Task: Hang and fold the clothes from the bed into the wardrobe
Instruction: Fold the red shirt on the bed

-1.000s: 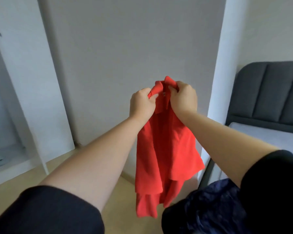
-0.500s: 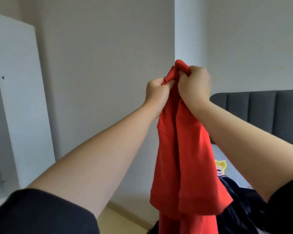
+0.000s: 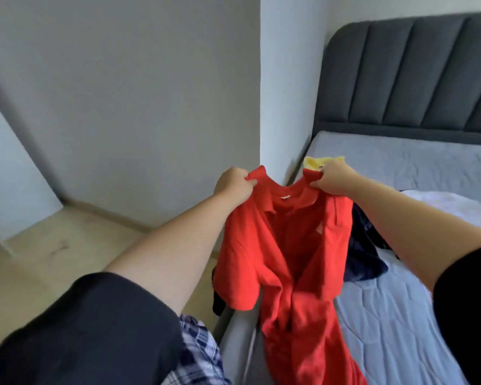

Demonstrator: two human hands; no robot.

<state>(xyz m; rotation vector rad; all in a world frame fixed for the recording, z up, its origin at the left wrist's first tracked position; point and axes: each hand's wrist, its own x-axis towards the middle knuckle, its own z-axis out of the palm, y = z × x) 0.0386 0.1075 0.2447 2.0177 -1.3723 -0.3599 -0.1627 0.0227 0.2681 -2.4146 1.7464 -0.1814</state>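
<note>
The red shirt (image 3: pixel 286 245) is now spread open by its shoulders, where half a second ago both hands held it bunched together at the collar and raised high against the wall. The left hand (image 3: pixel 233 186) pinches the fabric at one shoulder beside the collar; the right hand (image 3: pixel 332 177) grips the opposite shoulder, fingers curled round the cloth. The two hands have moved apart and come down, so the neckline faces the camera with its inner label showing, and the body of the shirt hangs down, its lower part draping onto the edge of the bed (image 3: pixel 400 315). The view has turned from the wall toward the bed, whose dark padded headboard (image 3: pixel 414 73) fills the upper right. A dark blue garment (image 3: pixel 364 254) lies on the mattress just behind the shirt, and a yellow item (image 3: pixel 317 162) shows beyond the right hand, partly hidden. The wardrobe is at most a pale panel at the left edge; this cannot be confirmed. Judgement: the shirt is shaken out and oriented, ready either to be laid flat for folding or to take a hanger; no hanger is visible. At least two other garments remain on the bed, so the task is at an early or middle stage.
</note>
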